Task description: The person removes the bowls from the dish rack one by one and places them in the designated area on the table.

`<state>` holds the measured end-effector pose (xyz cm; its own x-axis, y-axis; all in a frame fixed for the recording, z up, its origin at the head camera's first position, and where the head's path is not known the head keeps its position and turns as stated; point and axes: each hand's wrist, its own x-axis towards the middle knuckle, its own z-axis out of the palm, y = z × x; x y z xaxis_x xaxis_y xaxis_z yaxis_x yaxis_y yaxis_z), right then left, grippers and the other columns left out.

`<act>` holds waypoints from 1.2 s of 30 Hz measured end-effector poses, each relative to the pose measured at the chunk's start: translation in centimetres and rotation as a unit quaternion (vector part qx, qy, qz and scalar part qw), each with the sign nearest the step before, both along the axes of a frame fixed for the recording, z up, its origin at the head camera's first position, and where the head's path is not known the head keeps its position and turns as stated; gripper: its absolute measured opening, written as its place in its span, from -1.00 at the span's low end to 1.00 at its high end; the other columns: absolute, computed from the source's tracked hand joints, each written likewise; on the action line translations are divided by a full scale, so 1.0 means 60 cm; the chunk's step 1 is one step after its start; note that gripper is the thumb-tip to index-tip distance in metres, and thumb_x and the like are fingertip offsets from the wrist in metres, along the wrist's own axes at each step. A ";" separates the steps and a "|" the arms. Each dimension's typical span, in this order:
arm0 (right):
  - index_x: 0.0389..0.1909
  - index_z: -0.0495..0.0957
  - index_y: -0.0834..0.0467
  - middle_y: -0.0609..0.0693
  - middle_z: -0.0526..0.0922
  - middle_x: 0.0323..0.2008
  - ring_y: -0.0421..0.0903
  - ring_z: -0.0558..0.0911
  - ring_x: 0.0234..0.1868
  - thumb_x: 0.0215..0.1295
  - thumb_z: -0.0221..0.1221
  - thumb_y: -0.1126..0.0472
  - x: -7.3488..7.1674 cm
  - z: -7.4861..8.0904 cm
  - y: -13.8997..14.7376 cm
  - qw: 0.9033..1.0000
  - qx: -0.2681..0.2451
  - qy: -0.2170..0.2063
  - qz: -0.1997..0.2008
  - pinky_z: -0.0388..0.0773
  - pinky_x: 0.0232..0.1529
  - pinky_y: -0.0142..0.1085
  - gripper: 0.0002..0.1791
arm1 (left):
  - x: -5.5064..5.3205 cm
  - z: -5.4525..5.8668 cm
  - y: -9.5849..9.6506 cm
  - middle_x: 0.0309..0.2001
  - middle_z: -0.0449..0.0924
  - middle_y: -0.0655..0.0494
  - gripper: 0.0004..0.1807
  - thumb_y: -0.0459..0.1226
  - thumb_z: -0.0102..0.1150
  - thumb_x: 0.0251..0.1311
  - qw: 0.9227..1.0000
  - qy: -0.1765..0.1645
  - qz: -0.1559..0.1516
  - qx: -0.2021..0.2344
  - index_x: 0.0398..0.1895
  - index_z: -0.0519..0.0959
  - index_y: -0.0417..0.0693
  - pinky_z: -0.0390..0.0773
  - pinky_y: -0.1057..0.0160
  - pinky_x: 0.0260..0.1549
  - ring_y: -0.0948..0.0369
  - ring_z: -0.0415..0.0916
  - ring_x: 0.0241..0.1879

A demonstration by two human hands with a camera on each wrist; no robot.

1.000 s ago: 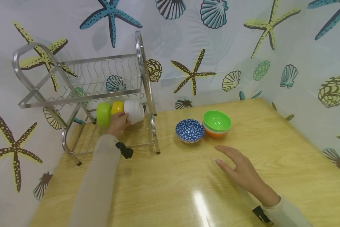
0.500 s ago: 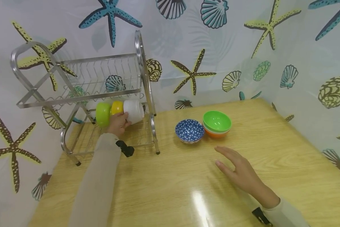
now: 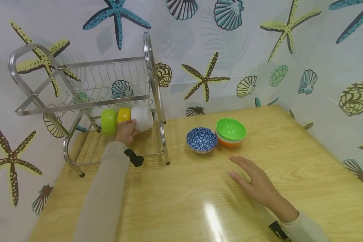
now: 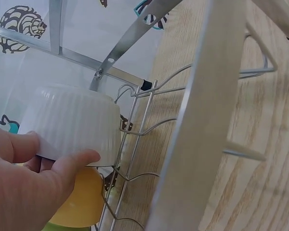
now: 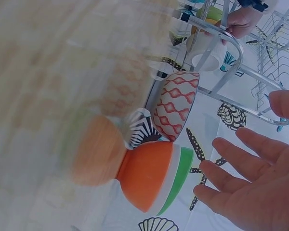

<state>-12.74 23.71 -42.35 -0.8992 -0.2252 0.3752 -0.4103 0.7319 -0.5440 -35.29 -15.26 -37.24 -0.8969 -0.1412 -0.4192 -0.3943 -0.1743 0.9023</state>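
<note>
In the head view my left hand reaches into the rack's lower tier and grips a white ribbed bowl. The left wrist view shows thumb and fingers at the rim of this white bowl, which lies on its side. Left of it stand a yellow bowl and a lime green bowl, also on their sides. My right hand hovers over the table, fingers extended, holding nothing. Nearest to it are a blue-and-white patterned bowl and a stack topped by a green bowl.
A two-tier metal dish rack stands at the left of the wooden table. Beneath the green bowl sit a white and an orange bowl. The patterned bowl's outside is red and white. A sea-print cloth hangs behind.
The head view has shifted very slightly, so the rack appears a little further left. My left hand keeps its grip on the white bowl; my right hand stays in place.
</note>
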 end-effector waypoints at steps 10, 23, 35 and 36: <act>0.26 0.40 0.21 0.20 0.44 0.25 0.29 0.32 0.31 0.35 0.17 0.13 0.002 0.003 -0.003 1.000 0.000 -0.005 0.002 0.28 0.21 0.28 -0.50 | 0.008 0.008 0.005 0.40 0.17 -0.04 -0.45 -0.23 -0.14 0.45 1.000 0.007 -0.001 0.010 0.44 0.14 -0.21 0.36 0.29 0.25 0.16 0.23 0.17; 0.27 0.38 0.20 0.25 0.41 0.26 0.26 0.35 0.29 0.34 0.17 0.14 0.001 0.004 -0.007 1.000 0.001 0.000 0.005 0.29 0.22 0.25 -0.48 | 0.020 0.021 0.005 0.36 0.20 -0.06 -0.46 -0.21 -0.16 0.46 0.999 0.016 -0.030 0.004 0.43 0.14 -0.20 0.39 0.28 0.23 0.15 0.26 0.16; 0.28 0.37 0.20 0.25 0.41 0.26 0.27 0.34 0.29 0.35 0.17 0.14 0.002 0.008 -0.009 1.000 0.003 0.000 0.009 0.29 0.21 0.26 -0.48 | 0.027 0.021 0.007 0.33 0.20 -0.12 -0.46 -0.22 -0.18 0.47 0.997 0.044 -0.051 -0.033 0.42 0.13 -0.28 0.40 0.24 0.22 0.15 0.30 0.11; 0.28 0.37 0.21 0.25 0.41 0.26 0.27 0.34 0.29 0.35 0.17 0.14 0.002 0.008 -0.009 1.000 0.003 0.000 0.009 0.29 0.21 0.26 -0.48 | 0.029 0.021 0.006 0.34 0.19 -0.13 -0.45 -0.21 -0.18 0.47 0.997 0.046 -0.055 -0.035 0.43 0.10 -0.27 0.40 0.24 0.23 0.14 0.28 0.13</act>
<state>-12.64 23.18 -41.85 -0.8944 -0.2441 0.3748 -0.4246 0.7270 -0.5396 -33.56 -14.92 -35.96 -0.9430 -0.0655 -0.3262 -0.3217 -0.0705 0.9442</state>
